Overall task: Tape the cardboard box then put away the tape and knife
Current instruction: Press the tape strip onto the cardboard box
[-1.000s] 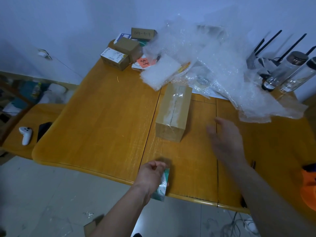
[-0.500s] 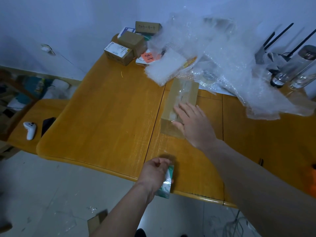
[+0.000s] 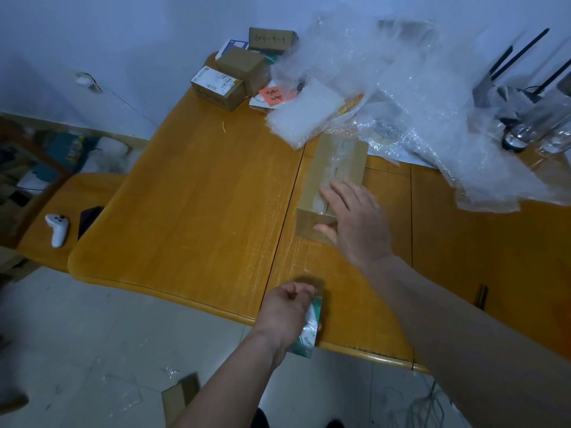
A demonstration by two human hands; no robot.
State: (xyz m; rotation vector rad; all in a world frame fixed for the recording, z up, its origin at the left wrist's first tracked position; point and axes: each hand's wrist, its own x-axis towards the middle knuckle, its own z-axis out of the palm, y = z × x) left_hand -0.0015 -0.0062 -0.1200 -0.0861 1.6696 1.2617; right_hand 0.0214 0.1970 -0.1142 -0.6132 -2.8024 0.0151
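On the orange wooden table (image 3: 191, 193), near its middle, I see the cardboard box (image 3: 335, 168) lying lengthwise with clear tape along its top seam. My right hand (image 3: 355, 220) rests flat on its near end, fingers spread and grasping nothing. My left hand (image 3: 285, 310) is clenched around a green-and-white tape roll (image 3: 309, 332) at the table's near edge; its print is unreadable. Behind, small boxes (image 3: 228, 84), one with handwriting, an orange note (image 3: 272, 95) and bubble wrap (image 3: 401, 97).
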